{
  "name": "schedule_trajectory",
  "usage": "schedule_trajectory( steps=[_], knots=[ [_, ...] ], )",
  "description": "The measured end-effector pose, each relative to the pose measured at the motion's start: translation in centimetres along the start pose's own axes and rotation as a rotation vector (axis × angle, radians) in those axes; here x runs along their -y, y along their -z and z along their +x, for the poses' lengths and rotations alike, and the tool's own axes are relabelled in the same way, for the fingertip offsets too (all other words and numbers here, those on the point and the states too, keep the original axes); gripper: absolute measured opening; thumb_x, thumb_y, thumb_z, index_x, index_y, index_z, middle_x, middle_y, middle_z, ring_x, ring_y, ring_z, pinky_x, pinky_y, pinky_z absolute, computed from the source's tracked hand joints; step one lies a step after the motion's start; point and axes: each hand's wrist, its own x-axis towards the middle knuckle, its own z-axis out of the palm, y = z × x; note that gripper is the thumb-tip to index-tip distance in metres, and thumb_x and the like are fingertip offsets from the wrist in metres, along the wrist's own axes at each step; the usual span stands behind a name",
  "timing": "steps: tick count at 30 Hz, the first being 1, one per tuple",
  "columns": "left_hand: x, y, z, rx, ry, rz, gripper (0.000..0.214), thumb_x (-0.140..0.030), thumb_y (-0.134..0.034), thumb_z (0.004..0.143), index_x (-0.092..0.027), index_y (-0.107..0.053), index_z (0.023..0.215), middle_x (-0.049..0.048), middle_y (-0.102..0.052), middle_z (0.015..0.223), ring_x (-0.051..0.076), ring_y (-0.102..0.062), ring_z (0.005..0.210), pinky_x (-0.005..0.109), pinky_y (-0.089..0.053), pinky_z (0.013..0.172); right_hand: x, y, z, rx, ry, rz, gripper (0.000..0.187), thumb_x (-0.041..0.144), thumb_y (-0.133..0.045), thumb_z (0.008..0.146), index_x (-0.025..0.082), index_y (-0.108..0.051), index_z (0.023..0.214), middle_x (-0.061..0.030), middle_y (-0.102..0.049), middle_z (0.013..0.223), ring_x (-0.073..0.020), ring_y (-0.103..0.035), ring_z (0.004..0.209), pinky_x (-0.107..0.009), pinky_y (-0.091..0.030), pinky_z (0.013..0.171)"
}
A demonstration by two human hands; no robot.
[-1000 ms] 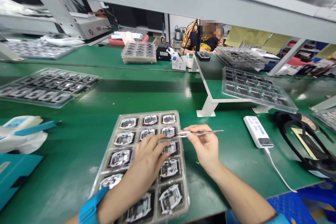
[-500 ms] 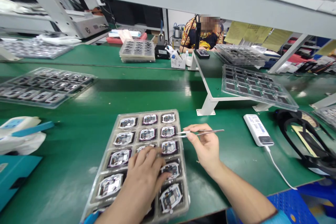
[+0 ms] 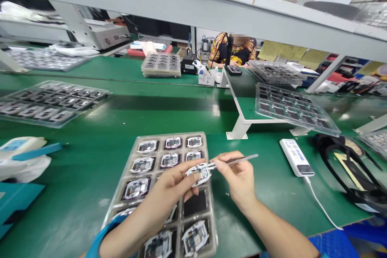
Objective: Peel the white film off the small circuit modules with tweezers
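Left hand point(image 3: 169, 193): fingers are clenched on a white-framed circuit module point(image 3: 198, 173), held above the tray.
Right hand point(image 3: 238, 177): fingers are pinched on steel tweezers point(image 3: 238, 160), tips at the module.
Tray: a clear plastic tray point(image 3: 167, 134) is laid on the green table point(image 3: 90, 193).
Label: blue print on a white power bank point(image 3: 296, 157) is too small to be read.

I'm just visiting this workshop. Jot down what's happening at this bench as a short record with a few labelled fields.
Left hand: holds a white-framed electronic module
Right hand: pinches metal tweezers, their tips at the module
Below the hands: clear plastic tray with modules in dark pockets
Work surface: green bench
To the right: white power bank with a white cable
Far side: seated co-worker, stacked trays
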Motion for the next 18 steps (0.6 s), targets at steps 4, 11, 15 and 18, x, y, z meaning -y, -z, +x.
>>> schedule_trajectory(
  steps=[4, 11, 15, 18],
  knots=[
    [0.9, -0.1, -0.1, -0.01, -0.015, -0.016, 0.056, -0.043, -0.075, 0.074, -0.015, -0.071, 0.123, -0.0024, -0.065, 0.06, 0.015, -0.053, 0.062, 0.026, -0.039, 0.056, -0.1, -0.1, -0.3, 0.038, 0.053, -0.089, 0.013, 0.028, -0.083, 0.076, 0.022, -0.071, 0.08, -0.0027, -0.078, 0.081, -0.0202, -0.074, 0.081, -0.035, -0.059, 0.078],
    [1.3, -0.3, -0.1, -0.007, -0.055, -0.088, 0.039, -0.049, -0.069, 0.082, -0.022, -0.081, 0.106, 0.0065, -0.077, 0.094, 0.015, -0.053, 0.064, 0.025, -0.04, 0.055, -0.6, -0.3, -0.4, 0.066, 0.013, -0.083, 0.014, 0.031, -0.082, 0.076, 0.022, -0.071, 0.079, -0.003, -0.078, 0.079, -0.0195, -0.073, 0.076, -0.033, -0.058, 0.071],
    [1.0, -0.5, 0.0, -0.021, -0.024, -0.145, 0.037, -0.051, -0.072, 0.079, -0.022, -0.083, 0.099, 0.0078, -0.077, 0.101, 0.014, -0.052, 0.064, 0.024, -0.039, 0.054, -0.4, -0.5, -0.4, 0.134, 0.05, -0.044, 0.014, 0.03, -0.081, 0.079, 0.023, -0.07, 0.079, -0.0029, -0.078, 0.078, -0.0204, -0.074, 0.075, -0.034, -0.058, 0.069],
    [1.0, -0.4, 0.0, -0.051, 0.017, -0.194, 0.036, -0.049, -0.078, 0.073, -0.021, -0.083, 0.095, 0.0065, -0.076, 0.097, 0.013, -0.051, 0.062, 0.024, -0.04, 0.055, 0.0, -0.4, -0.3, 0.202, 0.222, -0.096, 0.009, 0.023, -0.079, 0.081, 0.025, -0.071, 0.082, -0.0022, -0.079, 0.079, -0.0218, -0.074, 0.078, -0.039, -0.057, 0.075]
  ],
)
